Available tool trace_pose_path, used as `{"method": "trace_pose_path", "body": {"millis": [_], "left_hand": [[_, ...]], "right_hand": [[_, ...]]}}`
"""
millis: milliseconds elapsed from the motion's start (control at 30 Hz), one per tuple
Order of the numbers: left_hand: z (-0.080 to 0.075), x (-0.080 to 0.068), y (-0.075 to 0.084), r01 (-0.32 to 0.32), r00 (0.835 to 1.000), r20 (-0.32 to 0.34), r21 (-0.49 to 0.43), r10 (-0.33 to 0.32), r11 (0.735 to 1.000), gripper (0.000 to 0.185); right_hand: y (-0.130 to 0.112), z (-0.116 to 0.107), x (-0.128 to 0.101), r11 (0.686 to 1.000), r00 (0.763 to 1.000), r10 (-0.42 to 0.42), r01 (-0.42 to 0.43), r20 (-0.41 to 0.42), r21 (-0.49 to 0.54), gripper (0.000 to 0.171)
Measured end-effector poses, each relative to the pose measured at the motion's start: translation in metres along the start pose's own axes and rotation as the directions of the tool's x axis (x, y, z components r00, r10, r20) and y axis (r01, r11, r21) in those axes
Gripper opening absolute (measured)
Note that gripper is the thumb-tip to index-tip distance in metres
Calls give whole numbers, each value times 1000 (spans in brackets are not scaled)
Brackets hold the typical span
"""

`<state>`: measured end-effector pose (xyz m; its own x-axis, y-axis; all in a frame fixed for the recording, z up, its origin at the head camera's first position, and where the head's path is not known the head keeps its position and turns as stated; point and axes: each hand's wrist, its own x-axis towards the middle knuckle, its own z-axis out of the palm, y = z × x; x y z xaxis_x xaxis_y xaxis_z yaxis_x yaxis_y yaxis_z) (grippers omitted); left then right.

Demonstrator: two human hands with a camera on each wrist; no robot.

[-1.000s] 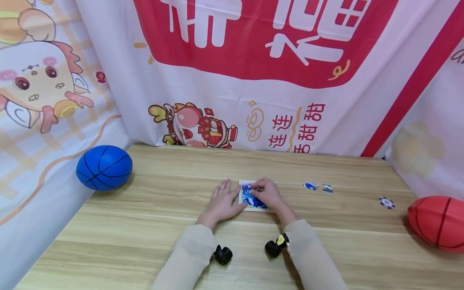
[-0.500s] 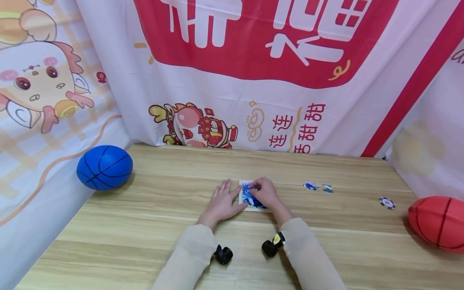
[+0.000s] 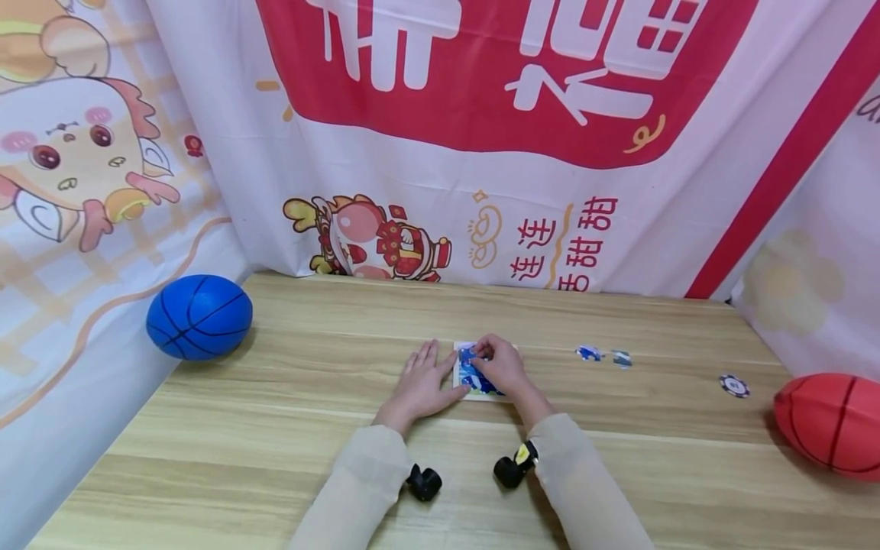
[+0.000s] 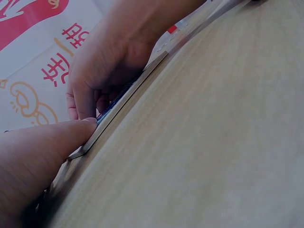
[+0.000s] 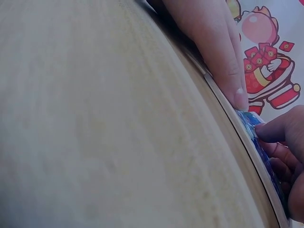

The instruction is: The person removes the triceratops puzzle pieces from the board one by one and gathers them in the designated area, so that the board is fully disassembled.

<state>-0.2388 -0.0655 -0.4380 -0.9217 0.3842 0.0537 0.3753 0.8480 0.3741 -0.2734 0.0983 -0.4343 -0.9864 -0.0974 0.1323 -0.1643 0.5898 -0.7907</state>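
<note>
A small jigsaw puzzle [image 3: 481, 384] with a blue picture and a pale frame lies flat on the wooden table. My left hand [image 3: 425, 382] rests at its left side with fingers spread on the tabletop. Its thumb [image 4: 71, 135] presses on the frame's edge. Over the puzzle's upper part, my right hand [image 3: 503, 368] bends down and pinches a puzzle piece, mostly hidden by the fingers. In the right wrist view the right thumb [image 5: 275, 130] touches the blue picture surface, the other fingers curled beneath. The right hand covers the puzzle's right part.
Two loose puzzle pieces [image 3: 589, 353] lie right of the puzzle, and a poker chip [image 3: 734, 385] farther right. A blue ball [image 3: 199, 317] sits at the table's left edge, a red ball [image 3: 835, 424] at the right. A printed curtain [image 3: 440, 168] hangs behind.
My right hand has shifted slightly left over the puzzle, its forearm swinging left too. The left hand stays in place.
</note>
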Motion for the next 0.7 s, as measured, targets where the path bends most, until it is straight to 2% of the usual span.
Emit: {"method": "trace_pose_path", "body": {"millis": [233, 467, 700], "left_hand": [[1, 0, -1, 0, 1000, 1, 0, 0, 1000, 69], [2, 1, -1, -5, 1000, -5, -2, 5, 1000, 69], [1, 1, -1, 2, 1000, 2, -2, -2, 1000, 70]], "right_hand": [[1, 1, 0, 1000, 1000, -10, 10, -8, 9, 32], [2, -1, 1, 1000, 1000, -9, 9, 22, -21, 32], [4, -5, 2, 999, 999, -38, 38, 31, -3, 29]]}}
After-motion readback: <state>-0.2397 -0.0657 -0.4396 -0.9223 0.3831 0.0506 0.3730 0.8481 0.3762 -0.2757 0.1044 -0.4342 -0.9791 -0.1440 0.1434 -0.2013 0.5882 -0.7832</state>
